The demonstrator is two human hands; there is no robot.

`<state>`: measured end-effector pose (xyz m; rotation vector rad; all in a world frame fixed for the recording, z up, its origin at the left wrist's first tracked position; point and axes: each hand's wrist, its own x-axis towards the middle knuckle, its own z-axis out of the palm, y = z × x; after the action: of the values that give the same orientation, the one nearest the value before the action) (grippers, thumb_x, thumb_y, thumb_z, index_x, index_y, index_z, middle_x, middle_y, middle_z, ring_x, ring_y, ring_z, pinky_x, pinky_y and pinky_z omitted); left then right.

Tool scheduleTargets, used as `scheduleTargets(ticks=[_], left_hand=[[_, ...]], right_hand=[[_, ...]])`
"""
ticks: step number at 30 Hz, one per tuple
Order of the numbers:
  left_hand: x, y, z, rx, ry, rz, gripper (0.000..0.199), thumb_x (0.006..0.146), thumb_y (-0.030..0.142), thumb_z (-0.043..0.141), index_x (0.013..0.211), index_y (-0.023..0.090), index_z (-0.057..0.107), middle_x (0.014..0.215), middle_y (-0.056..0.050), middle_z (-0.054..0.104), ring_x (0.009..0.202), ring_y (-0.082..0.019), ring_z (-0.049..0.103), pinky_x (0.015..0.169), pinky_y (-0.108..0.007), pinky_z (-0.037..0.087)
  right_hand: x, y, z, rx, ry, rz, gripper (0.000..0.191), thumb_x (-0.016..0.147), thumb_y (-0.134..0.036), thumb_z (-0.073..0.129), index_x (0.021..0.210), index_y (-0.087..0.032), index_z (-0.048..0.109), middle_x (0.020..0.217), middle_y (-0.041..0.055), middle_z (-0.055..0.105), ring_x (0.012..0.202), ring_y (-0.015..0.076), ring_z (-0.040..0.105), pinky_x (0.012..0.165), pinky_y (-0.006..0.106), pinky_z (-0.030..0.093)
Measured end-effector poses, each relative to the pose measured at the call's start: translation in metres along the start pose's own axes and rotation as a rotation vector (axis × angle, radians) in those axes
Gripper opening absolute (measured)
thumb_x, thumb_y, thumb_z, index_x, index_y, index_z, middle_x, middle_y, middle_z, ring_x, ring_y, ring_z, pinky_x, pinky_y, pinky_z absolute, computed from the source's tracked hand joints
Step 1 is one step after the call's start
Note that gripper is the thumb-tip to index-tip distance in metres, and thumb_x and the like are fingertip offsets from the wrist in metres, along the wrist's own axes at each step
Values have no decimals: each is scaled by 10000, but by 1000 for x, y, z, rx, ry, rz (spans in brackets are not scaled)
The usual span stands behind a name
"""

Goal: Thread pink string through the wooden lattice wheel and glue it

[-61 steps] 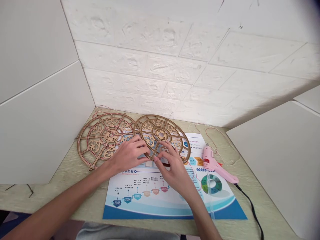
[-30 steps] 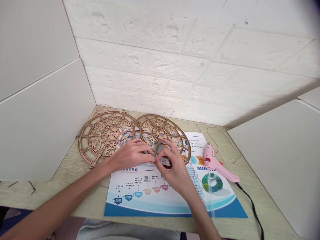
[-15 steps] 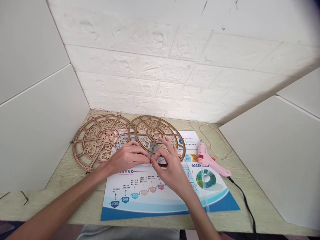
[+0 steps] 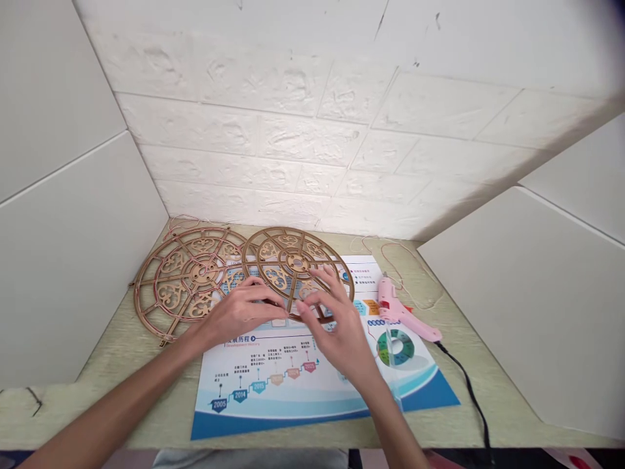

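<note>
A round brown openwork disc (image 4: 294,273), with spokes and scroll cut-outs, leans up in front of me. My left hand (image 4: 249,306) pinches at its lower rim, fingers together and pointing right. Close beside it, my right hand (image 4: 336,322) brings thumb and index finger together near the same rim, the other fingers raised over the disc. What lies between those right fingertips is too small to make out. A second openwork disc (image 4: 166,293), with reddish wire along its rings, lies to the left, partly behind the first disc and my left hand.
Beneath the hands is a printed blue and white sheet (image 4: 273,417) on the pale table (image 4: 156,404). A pink glue gun (image 4: 407,317) lies at right, its black cord (image 4: 471,384) running to the front edge. Thin wires (image 4: 415,254) lie behind it. White panels (image 4: 527,280) and a brick-patterned wall (image 4: 293,143) enclose the table.
The right thumb and index have shifted slightly away from the left fingertips, which stay at the disc's lower rim. The whole view has moved a little.
</note>
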<state>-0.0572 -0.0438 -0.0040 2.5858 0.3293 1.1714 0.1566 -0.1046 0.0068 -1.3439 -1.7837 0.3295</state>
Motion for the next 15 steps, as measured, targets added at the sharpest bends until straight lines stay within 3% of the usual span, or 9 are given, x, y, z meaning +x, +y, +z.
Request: scheduleTargets(ticks=[4,7,12,15], left_hand=[[-3,-4,-3,-31,14,-33,156,955,93,604,1018,183,714,1010,-55,719,884,-138,634,832,-310,427],[-7,-7,-4,-54,6,-54,170,948,90,613,1014,201,724,1017,-51,718,884,-142,618,841,-316,430],[-7,-10,-6,-58,-3,-43,165,953,103,616,1033,205,719,1017,-52,722,881,-140,627,840,-324,429],[-5,-10,-7,-56,12,-26,143,965,126,607,1019,203,715,994,-50,725,870,-133,640,845,-324,434]], right_hand=[[5,17,-30,14,150,-8,96,964,-284,551,962,-242,637,1228,96,669,1230,259,598,1033,464,489],[5,33,-47,-11,95,-12,156,967,-268,541,1086,-241,638,1137,83,704,1083,233,668,946,418,549],[-3,39,-43,-97,-98,-153,292,955,-235,559,1240,-247,618,1232,93,685,1189,259,623,1021,480,522],[-10,36,-34,-133,-108,-235,276,951,-203,587,1219,-251,630,1196,83,698,1199,260,604,1032,503,513]])
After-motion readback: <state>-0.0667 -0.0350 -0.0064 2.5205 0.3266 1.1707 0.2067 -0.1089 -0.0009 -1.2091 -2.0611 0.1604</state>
